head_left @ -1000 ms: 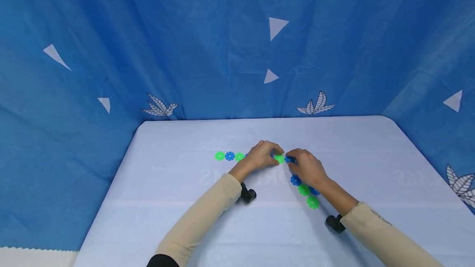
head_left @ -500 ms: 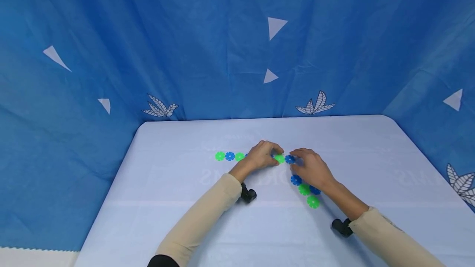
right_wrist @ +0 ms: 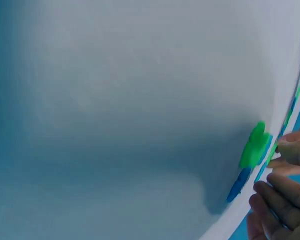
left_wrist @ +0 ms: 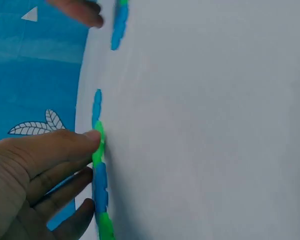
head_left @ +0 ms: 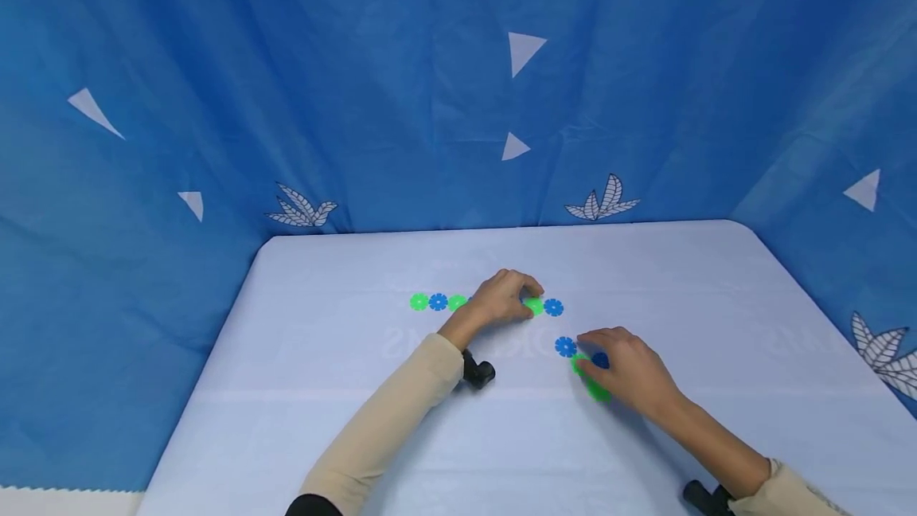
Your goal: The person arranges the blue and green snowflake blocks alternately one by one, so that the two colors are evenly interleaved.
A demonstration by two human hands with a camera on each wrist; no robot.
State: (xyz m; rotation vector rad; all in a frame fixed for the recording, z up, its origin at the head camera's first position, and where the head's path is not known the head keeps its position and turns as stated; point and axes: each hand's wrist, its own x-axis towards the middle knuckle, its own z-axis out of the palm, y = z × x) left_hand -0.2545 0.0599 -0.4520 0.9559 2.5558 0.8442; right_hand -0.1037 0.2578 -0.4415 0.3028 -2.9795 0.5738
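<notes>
Notched plastic building discs, green and blue by turns, form a row on the table. My left hand [head_left: 499, 297] covers the row's middle; its thumb and a finger pinch a green disc [head_left: 533, 307] near the right end. Past that, a blue disc [head_left: 554, 307] ends the row. In the left wrist view the thumb presses against the green disc's [left_wrist: 98, 150] side. My right hand [head_left: 630, 365], fingers spread from the thumb, hovers over several loose discs, among them a blue one [head_left: 566, 346] and a green one [head_left: 598, 392], partly hidden by the hand. It grips nothing.
The white table [head_left: 322, 420] ends at the back against a blue patterned cloth [head_left: 430, 102]. The row's left end is a green disc [head_left: 419, 302]. Black wrist devices sit under both forearms, one of them [head_left: 478, 373] on the left.
My right hand has drawn away from the blue disc at the row's end, moving toward me and right over the loose discs. The left hand stays on the row; the view shifted slightly.
</notes>
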